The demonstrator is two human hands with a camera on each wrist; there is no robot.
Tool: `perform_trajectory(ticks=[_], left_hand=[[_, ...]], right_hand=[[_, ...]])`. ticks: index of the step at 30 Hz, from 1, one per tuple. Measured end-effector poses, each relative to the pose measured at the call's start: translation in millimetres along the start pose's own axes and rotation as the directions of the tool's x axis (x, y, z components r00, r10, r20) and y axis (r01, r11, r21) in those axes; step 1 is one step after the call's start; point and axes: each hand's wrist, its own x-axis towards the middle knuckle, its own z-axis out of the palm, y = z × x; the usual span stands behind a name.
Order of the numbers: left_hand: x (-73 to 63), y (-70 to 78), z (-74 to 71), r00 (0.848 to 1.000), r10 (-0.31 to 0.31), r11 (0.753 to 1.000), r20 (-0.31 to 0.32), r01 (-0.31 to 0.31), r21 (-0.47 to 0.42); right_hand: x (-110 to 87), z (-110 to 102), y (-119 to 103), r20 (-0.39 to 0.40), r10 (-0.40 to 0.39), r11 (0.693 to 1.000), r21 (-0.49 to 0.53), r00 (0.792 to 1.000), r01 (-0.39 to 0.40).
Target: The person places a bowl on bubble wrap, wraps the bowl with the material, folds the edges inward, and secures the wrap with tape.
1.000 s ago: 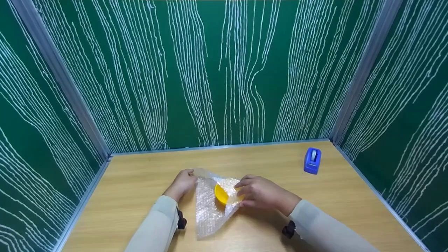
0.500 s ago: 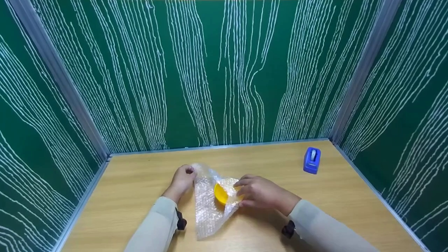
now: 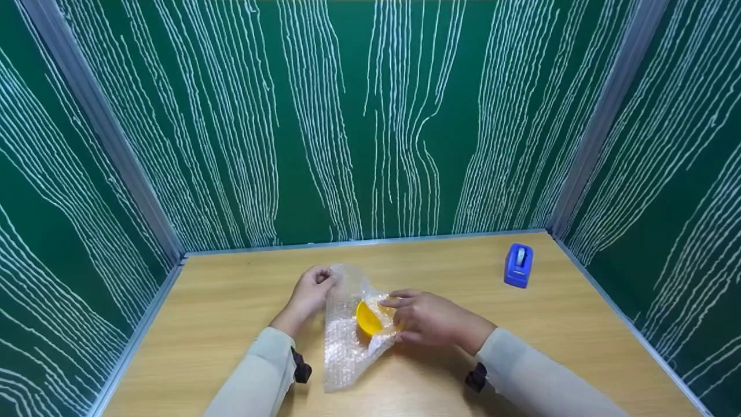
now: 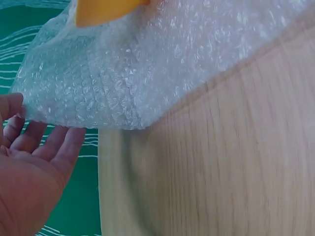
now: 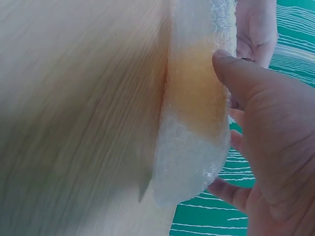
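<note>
A sheet of bubble wrap (image 3: 343, 350) lies partly folded over a yellow rounded thing (image 3: 367, 319) that looks like a bowl. Only its curved left part shows bare in the head view. My left hand (image 3: 310, 292) pinches the wrap's far left corner between thumb and forefinger, lifting that edge; in the left wrist view the other fingers of this left hand (image 4: 37, 167) spread below the sheet. From the right, my right hand (image 3: 431, 318) holds the folded wrap around the yellow thing. The right wrist view shows the thumb (image 5: 236, 71) on the wrap, with yellow visible through it.
A blue tape dispenser (image 3: 518, 265) stands at the back right of the wooden table (image 3: 231, 324). Green walls (image 3: 405, 116) with pale wavy lines enclose the back and both sides. Grey metal strips run along the table's edges.
My left hand has moved slightly back and to the right, raising the far left corner of the bubble wrap. My right hand stays nearly in place, its forefinger reaching further onto the wrap.
</note>
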Motion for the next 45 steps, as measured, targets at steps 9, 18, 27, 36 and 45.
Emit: perform_trajectory(ticks=[9,18,27,36,45], left_hand=[[-15.0,10.9,9.6,0.983,0.113,0.993,0.142,-0.118,0.027],[-32.4,19.3,23.6,0.935,0.217,0.948,0.280,-0.270,0.167],[-41.9,22.6,34.2,0.922,0.202,0.930,0.330,-0.286,0.231],[-46.4,26.0,43.5,0.917,0.219,0.902,0.335,-0.321,0.288],[-51.7,26.0,51.0,0.921,0.183,0.830,0.343,-0.332,0.447]], right_hand=[[-0.9,0,0,0.067,0.078,0.996,0.042,0.995,-0.081],[-0.3,-1,1,0.041,0.074,0.995,0.063,0.996,-0.076],[-1.3,1,1,0.025,0.110,0.993,0.029,0.994,-0.111],[-2.4,0,-1,-0.012,0.134,0.991,0.012,0.991,-0.134],[-5.3,0,-2,-0.051,0.214,0.976,-0.018,0.975,-0.215]])
